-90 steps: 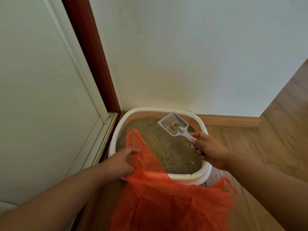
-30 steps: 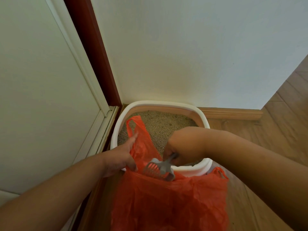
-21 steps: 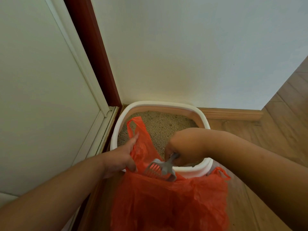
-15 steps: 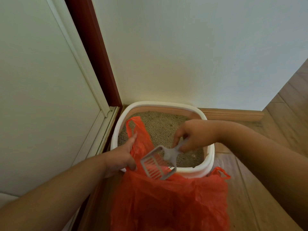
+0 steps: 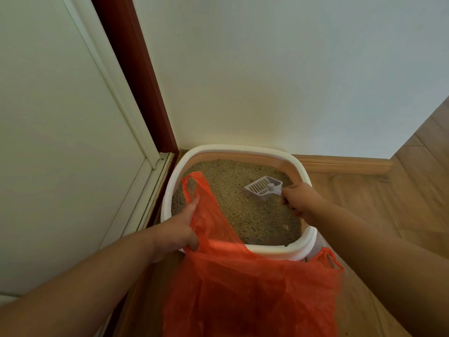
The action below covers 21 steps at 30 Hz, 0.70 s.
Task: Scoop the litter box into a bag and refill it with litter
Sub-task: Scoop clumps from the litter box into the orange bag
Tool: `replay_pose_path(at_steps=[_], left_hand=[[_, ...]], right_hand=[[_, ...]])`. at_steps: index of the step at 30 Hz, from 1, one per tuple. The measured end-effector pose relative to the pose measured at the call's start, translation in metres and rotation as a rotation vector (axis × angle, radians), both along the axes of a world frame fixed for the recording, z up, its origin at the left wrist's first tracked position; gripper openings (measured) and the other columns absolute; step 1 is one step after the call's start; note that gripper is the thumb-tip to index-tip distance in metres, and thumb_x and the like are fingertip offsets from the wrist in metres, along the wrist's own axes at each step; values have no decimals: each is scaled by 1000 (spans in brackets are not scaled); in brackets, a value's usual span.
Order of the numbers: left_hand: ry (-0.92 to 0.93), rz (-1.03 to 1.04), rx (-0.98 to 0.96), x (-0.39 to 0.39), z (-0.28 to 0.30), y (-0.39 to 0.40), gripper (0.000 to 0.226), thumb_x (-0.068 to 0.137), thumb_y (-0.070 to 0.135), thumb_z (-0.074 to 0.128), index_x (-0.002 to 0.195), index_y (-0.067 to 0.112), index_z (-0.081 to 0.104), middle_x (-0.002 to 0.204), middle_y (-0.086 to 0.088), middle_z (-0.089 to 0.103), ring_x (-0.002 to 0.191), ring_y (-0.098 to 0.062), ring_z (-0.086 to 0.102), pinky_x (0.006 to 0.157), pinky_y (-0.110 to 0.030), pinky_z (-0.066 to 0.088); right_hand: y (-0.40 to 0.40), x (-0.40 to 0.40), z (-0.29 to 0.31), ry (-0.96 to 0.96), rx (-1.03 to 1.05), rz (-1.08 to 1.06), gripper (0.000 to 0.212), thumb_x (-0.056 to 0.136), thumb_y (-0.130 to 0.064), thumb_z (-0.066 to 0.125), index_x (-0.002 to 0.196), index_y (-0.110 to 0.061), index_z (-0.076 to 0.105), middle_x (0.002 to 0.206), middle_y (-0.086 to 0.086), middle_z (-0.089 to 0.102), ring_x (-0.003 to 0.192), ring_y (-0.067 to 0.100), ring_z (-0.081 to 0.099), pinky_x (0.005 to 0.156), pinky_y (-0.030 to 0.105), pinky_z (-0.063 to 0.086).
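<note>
A white-rimmed litter box (image 5: 243,150) sits in the room corner, filled with tan litter (image 5: 245,210). My right hand (image 5: 300,200) grips the handle of a grey slotted scoop (image 5: 263,187), whose head lies low over the litter at the box's right side. My left hand (image 5: 181,229) holds the left edge of an orange plastic bag (image 5: 243,288) at the box's near rim. The bag hangs open in front of the box, one handle loop (image 5: 194,181) standing up over the litter.
A pale door panel (image 5: 60,142) and dark red frame (image 5: 136,76) stand close on the left. A white wall (image 5: 279,69) is behind the box. Wooden floor (image 5: 388,203) and skirting board (image 5: 340,164) extend to the right.
My right hand has lifted the scoop out of the bag and carried it back over the litter at the box's right side. My left hand keeps hold of the bag.
</note>
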<state>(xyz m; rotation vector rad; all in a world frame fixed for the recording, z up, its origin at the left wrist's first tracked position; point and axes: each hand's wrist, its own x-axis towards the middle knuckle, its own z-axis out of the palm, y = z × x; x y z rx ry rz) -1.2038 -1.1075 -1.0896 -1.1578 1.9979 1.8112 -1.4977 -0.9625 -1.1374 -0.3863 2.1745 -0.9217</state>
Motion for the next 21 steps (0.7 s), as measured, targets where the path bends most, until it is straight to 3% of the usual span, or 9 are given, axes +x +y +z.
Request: replay_pose_path(at_steps=[8, 13, 16, 18, 21], left_hand=[[-22, -19, -23, 0, -8, -3, 132, 72, -17, 66, 158, 54, -4, 157, -6, 36, 113, -27, 67, 93, -58, 57], [-19, -14, -1, 2, -8, -4, 131, 74, -18, 65, 158, 54, -5, 159, -8, 35, 117, -26, 64, 92, -52, 60], [-8, -29, 2, 4, -8, -4, 131, 74, -17, 66, 157, 55, -6, 160, -5, 33, 120, -25, 63, 94, -51, 59], [-10, -33, 0, 6, -7, -2, 131, 74, -17, 66, 157, 56, -7, 160, -3, 33, 120, -24, 62, 94, -51, 59], [-13, -29, -3, 6, -7, -1, 130, 76, -19, 64, 157, 55, -6, 157, -2, 36, 118, -23, 63, 94, -50, 59]], right_hand=[[-34, 0, -47, -95, 39, -122, 22, 95, -2, 50, 82, 1, 68, 63, 12, 50, 48, 20, 38, 45, 30, 30], [-54, 2, -66, -115, -56, -144, 16, 93, -6, 52, 81, -9, 61, 69, 6, 55, 54, 17, 46, 48, 31, 37], [-59, 8, -78, -129, -125, -167, 24, 102, -6, 45, 113, -1, 66, 75, 8, 58, 53, 17, 43, 49, 33, 32], [-56, 14, -86, -161, -174, -197, 39, 102, -7, 43, 140, -8, 53, 77, 7, 58, 53, 15, 42, 47, 31, 31], [-47, 20, -92, -210, -249, -278, 50, 99, -6, 42, 149, -14, 44, 82, 8, 58, 57, 16, 44, 50, 32, 33]])
